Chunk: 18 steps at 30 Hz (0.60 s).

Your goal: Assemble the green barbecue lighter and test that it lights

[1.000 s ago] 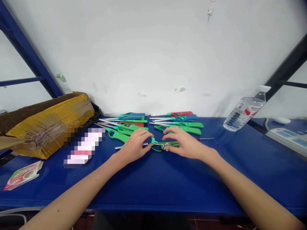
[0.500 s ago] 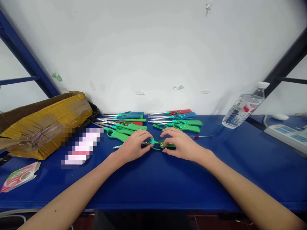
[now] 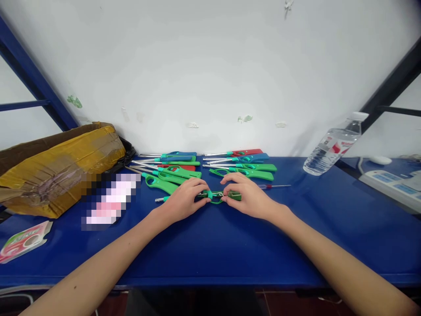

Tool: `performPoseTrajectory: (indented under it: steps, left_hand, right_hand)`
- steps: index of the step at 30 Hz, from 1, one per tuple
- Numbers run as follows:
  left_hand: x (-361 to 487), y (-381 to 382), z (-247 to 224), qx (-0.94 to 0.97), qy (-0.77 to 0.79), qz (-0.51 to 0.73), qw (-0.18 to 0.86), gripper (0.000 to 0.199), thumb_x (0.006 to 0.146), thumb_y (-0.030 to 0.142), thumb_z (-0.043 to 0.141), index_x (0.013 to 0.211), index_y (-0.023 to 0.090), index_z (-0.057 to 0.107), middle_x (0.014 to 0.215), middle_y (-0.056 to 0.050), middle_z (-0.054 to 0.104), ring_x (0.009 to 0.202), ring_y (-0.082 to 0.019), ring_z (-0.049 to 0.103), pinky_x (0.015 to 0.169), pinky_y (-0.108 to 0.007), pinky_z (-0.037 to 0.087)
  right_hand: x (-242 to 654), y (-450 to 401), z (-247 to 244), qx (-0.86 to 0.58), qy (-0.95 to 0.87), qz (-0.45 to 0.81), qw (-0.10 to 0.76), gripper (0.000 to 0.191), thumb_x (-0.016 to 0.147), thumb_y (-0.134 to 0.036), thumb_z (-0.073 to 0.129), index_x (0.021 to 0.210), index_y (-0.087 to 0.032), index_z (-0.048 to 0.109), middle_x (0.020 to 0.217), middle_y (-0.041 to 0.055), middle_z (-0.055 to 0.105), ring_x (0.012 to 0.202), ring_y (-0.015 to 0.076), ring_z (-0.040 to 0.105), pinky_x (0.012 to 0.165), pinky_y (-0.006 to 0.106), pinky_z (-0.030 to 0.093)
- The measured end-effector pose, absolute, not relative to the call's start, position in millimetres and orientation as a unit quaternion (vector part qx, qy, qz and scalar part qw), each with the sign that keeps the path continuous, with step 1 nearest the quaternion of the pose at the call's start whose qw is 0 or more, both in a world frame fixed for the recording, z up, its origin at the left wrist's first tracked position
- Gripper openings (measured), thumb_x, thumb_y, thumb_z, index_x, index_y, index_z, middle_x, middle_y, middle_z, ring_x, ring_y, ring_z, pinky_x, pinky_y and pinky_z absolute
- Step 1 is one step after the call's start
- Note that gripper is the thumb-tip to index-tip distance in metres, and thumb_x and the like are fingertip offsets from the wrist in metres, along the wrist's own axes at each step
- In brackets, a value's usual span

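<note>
A green lighter point(image 3: 216, 202) with its inner parts showing lies across the middle of the blue table, its metal tip to the left. My left hand point(image 3: 184, 195) pinches its turquoise collar between thumb and fingers. At the handle end, my right hand point(image 3: 246, 196) has thumb and fingertips closed on a small part of the same lighter; that part is too small to name. Behind my hands lie a left group of long lighters point(image 3: 161, 184) and a right group point(image 3: 259, 167), with green, blue and red handles. A thin screwdriver point(image 3: 276, 186) rests right of my right hand.
A taped cardboard box point(image 3: 66, 166) stands at the left, with a blurred packet point(image 3: 112, 199) and a torn red-and-green wrapper point(image 3: 26, 241) near it. On the right are a tilted water bottle point(image 3: 333, 147) and a white power strip point(image 3: 391, 182). A wall rises behind the table.
My right thumb and fingers have closed in on the lighter's inner parts. My left hand keeps its pinch on the collar. The view has shifted slightly.
</note>
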<state>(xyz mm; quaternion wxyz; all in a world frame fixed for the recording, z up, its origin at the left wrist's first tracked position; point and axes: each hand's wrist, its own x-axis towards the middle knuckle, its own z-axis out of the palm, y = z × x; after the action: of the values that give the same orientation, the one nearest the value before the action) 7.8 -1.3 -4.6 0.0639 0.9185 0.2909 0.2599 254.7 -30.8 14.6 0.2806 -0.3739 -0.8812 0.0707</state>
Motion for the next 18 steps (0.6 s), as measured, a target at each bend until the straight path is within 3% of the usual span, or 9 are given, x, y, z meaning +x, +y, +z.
performPoseTrajectory:
  steps: [18]
  left_hand:
    - [14.3,-2.8,-10.0,0.911,0.282,0.292,0.080,0.018,0.094,0.028,0.063,0.109,0.019,0.064,0.111,-0.008,0.066,0.105,-0.022,0.060,0.094,-0.037,0.050]
  right_hand:
    - [252.7,-30.7,9.9,-0.353,-0.886,0.040,0.298,0.008,0.092,-0.022,0.061,0.087,-0.019,0.067,0.114,0.0105,0.065,0.109,0.0249,0.059,0.094,0.044,0.051]
